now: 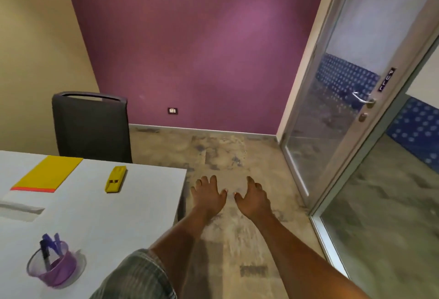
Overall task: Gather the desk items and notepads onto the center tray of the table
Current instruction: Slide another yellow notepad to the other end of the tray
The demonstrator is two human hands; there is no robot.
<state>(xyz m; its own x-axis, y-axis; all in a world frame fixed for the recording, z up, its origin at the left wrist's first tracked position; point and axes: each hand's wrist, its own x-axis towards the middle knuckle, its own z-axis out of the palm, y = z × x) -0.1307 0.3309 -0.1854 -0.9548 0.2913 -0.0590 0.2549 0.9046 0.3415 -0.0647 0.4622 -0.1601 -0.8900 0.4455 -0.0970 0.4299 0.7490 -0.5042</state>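
Note:
A white table (95, 203) fills the lower left. On it lie a yellow notepad (47, 174) with a red-orange edge, a yellow stapler-like item (115, 179), a white envelope or paper (19, 209), and a purple mesh cup (55, 267) holding blue pens. My left hand (207, 194) and my right hand (254, 197) are stretched out side by side over the floor, just past the table's right edge. Both are empty with fingers spread. No tray is in view.
A dark office chair (91, 127) stands behind the table's far edge. A purple wall (202, 49) is ahead. A glass door (351, 113) with a metal handle stands on the right. Patterned floor (225, 156) lies between table and door.

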